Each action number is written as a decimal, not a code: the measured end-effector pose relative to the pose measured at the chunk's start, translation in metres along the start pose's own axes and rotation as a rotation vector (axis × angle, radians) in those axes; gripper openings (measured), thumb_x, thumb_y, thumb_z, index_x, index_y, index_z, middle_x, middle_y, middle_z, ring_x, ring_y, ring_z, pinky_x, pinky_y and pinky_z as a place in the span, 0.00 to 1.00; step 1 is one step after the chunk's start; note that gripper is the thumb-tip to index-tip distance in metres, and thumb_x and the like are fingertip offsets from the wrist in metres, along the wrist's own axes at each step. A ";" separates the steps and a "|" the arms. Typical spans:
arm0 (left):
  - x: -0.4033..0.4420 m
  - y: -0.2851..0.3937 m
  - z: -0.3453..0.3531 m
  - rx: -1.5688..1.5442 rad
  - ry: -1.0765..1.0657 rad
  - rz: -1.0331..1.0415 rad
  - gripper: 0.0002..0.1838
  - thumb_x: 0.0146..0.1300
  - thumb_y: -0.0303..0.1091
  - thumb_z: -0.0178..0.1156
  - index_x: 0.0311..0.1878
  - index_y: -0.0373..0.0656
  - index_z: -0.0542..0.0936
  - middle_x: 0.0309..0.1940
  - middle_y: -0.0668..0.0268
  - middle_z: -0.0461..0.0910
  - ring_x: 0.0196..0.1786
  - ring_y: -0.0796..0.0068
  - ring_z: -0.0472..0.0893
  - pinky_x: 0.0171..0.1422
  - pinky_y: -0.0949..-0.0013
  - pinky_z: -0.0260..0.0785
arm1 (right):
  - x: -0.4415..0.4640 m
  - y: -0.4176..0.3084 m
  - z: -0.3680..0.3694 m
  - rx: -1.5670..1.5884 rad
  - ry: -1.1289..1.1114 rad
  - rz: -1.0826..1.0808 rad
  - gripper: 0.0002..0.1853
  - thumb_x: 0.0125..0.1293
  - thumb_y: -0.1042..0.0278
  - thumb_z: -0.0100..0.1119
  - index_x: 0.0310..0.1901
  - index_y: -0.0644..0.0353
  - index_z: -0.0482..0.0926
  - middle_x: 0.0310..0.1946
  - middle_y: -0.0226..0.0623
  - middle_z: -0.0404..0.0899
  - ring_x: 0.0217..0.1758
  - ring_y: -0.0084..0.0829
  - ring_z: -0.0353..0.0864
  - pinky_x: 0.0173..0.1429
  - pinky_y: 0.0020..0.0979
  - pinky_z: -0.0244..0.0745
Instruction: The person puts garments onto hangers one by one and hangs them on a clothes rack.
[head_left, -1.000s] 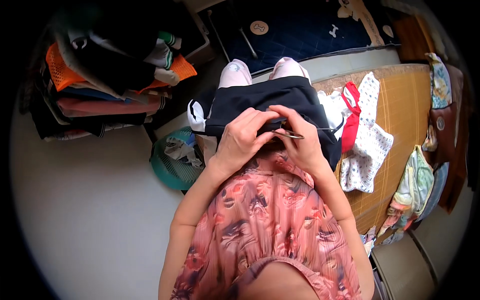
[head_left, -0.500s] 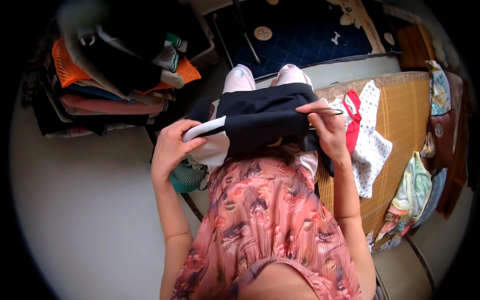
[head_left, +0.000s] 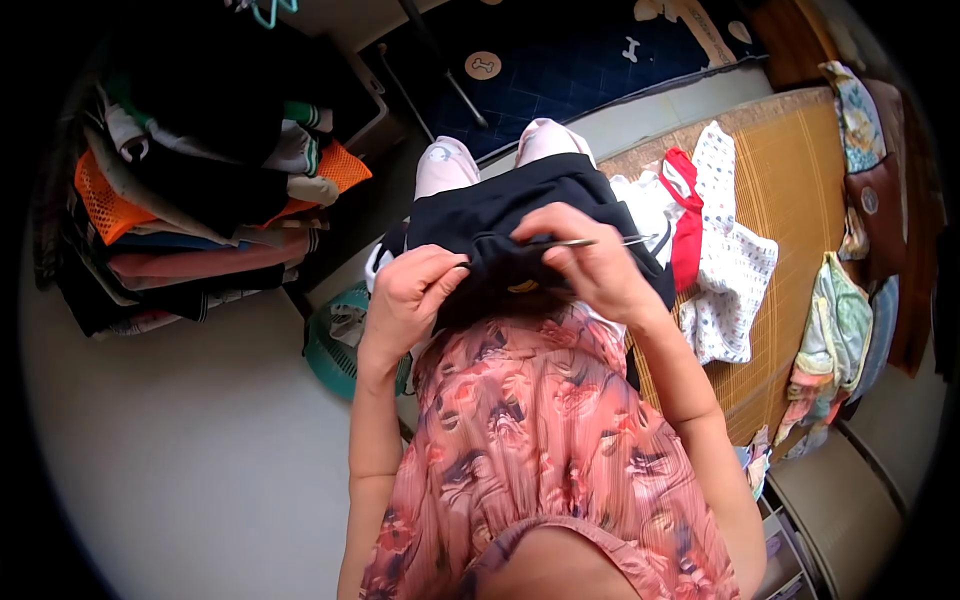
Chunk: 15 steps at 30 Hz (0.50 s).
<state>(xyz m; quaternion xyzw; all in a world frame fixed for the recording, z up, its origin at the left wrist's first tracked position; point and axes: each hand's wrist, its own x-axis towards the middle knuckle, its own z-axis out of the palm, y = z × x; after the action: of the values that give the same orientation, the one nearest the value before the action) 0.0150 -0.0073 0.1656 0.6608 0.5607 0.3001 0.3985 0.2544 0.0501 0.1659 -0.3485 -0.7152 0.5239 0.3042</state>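
Note:
Across my lap lies a black garment [head_left: 545, 185] with white side panels, bunched up in the middle. My left hand [head_left: 413, 293] pinches a fold of its black cloth, thumb against fingers. Close by on the right, my right hand [head_left: 585, 262] is closed over the same garment. From its fingers sticks out a thin looped tool [head_left: 632, 240], dark with a bright metal part; its exact kind is hard to make out. A small yellow mark [head_left: 522, 287] shows on the cloth below the hands. The cloth between the fingertips is partly hidden.
Folded clothes [head_left: 210, 240] are piled at the left, near a teal basket [head_left: 328, 350] beside my lap. On the bamboo mat [head_left: 800, 180] at the right lie a white patterned garment [head_left: 735, 270] and a red-trimmed cloth [head_left: 683, 205]. A dark blue mat [head_left: 560, 70] lies ahead.
My left hand has left the white-striped edge and moved right to pinch black cloth. My right hand has moved left, bringing both hands closer together. The garment is more bunched. The view has shifted.

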 end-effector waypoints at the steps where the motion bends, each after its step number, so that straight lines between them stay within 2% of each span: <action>1: 0.000 0.000 0.004 0.018 0.001 0.004 0.08 0.60 0.28 0.62 0.39 0.34 0.81 0.32 0.57 0.80 0.36 0.60 0.79 0.43 0.66 0.70 | 0.002 0.001 0.007 -0.081 -0.026 -0.053 0.10 0.62 0.78 0.56 0.45 0.60 0.76 0.42 0.41 0.77 0.45 0.45 0.80 0.48 0.34 0.75; 2: -0.001 -0.001 0.006 0.037 0.003 0.010 0.07 0.60 0.28 0.62 0.39 0.34 0.81 0.32 0.57 0.80 0.37 0.59 0.80 0.45 0.66 0.71 | 0.004 0.000 0.011 -0.119 -0.039 -0.069 0.09 0.62 0.76 0.57 0.44 0.60 0.76 0.42 0.40 0.77 0.44 0.45 0.80 0.45 0.36 0.75; 3: 0.002 0.003 0.002 0.079 0.006 0.035 0.09 0.59 0.28 0.63 0.42 0.35 0.81 0.38 0.58 0.81 0.43 0.56 0.80 0.51 0.64 0.70 | 0.004 0.000 0.013 -0.098 -0.015 -0.062 0.09 0.62 0.76 0.57 0.44 0.60 0.76 0.41 0.40 0.77 0.43 0.45 0.80 0.44 0.36 0.75; 6: 0.009 0.032 0.011 0.079 0.213 0.017 0.13 0.57 0.28 0.64 0.46 0.37 0.80 0.44 0.58 0.80 0.46 0.55 0.80 0.56 0.62 0.69 | 0.007 -0.001 0.013 -0.061 0.026 -0.087 0.08 0.62 0.75 0.58 0.43 0.60 0.76 0.39 0.40 0.76 0.41 0.44 0.80 0.43 0.36 0.75; 7: 0.010 0.032 0.011 0.125 0.168 0.097 0.15 0.56 0.27 0.64 0.48 0.37 0.78 0.48 0.58 0.78 0.46 0.54 0.80 0.54 0.61 0.71 | 0.008 -0.002 0.013 -0.054 0.035 -0.105 0.08 0.62 0.75 0.58 0.43 0.60 0.76 0.39 0.40 0.76 0.41 0.44 0.80 0.42 0.36 0.75; 10: 0.012 0.017 0.027 0.132 0.073 0.182 0.14 0.56 0.25 0.63 0.46 0.37 0.78 0.44 0.58 0.79 0.43 0.55 0.81 0.48 0.63 0.73 | 0.009 0.000 0.025 0.010 0.028 -0.134 0.08 0.60 0.74 0.60 0.41 0.61 0.76 0.36 0.40 0.75 0.37 0.45 0.79 0.39 0.36 0.75; 11: 0.012 0.012 0.033 0.142 0.079 0.190 0.13 0.55 0.24 0.63 0.45 0.37 0.78 0.41 0.59 0.79 0.40 0.56 0.81 0.43 0.64 0.74 | 0.009 0.000 0.030 0.021 0.064 -0.159 0.08 0.60 0.74 0.60 0.40 0.62 0.75 0.36 0.41 0.75 0.35 0.45 0.79 0.38 0.36 0.75; 12: 0.011 0.013 0.030 0.187 0.023 0.140 0.08 0.63 0.26 0.61 0.44 0.34 0.79 0.37 0.58 0.80 0.37 0.64 0.81 0.40 0.72 0.71 | 0.009 -0.001 0.028 0.019 0.073 -0.150 0.08 0.59 0.75 0.61 0.40 0.62 0.75 0.36 0.41 0.75 0.36 0.44 0.79 0.39 0.35 0.75; 14: 0.011 0.018 0.021 -0.031 0.004 -0.005 0.06 0.62 0.26 0.61 0.40 0.33 0.80 0.33 0.61 0.79 0.35 0.71 0.79 0.39 0.73 0.69 | 0.007 -0.008 0.010 0.012 0.079 -0.076 0.10 0.57 0.77 0.62 0.41 0.63 0.76 0.36 0.41 0.76 0.38 0.41 0.79 0.42 0.34 0.75; 15: 0.011 0.013 0.018 -0.081 0.067 -0.016 0.06 0.62 0.26 0.62 0.39 0.32 0.80 0.31 0.63 0.79 0.34 0.73 0.78 0.40 0.75 0.69 | 0.004 -0.006 -0.002 -0.092 0.156 -0.072 0.12 0.56 0.79 0.62 0.43 0.63 0.77 0.37 0.41 0.76 0.40 0.39 0.79 0.46 0.34 0.75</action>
<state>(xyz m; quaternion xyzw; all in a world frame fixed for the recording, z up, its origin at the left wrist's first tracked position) 0.0392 -0.0007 0.1670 0.6291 0.5667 0.3414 0.4081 0.2529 0.0533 0.1729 -0.3758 -0.7248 0.4505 0.3613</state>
